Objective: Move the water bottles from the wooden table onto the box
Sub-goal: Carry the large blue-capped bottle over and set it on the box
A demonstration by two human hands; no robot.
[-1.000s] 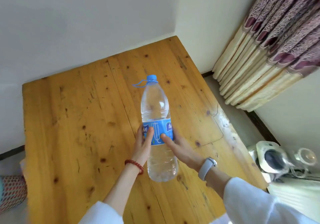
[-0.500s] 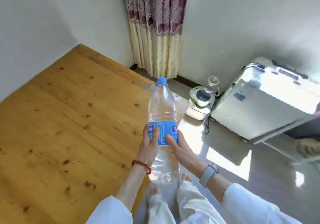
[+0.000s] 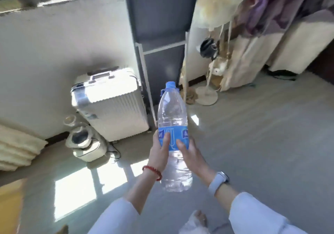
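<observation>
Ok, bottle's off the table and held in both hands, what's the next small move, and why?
Probably keep the water bottle upright and carry it on toward the suitcase, if that is the box meant. The left hand and right hand grip it at the blue label, in mid-air over the floor, with nothing beneath to rest it on. The suitcase's side offers a flat surface.

- A lived-in room of a home, likely a bedroom.
- A white ribbed suitcase stands against the wall.
- Cream and purple curtains hang at the right.
- A small kitchen appliance sits on the pale floor.
- A dark fabric wardrobe stands behind.
</observation>
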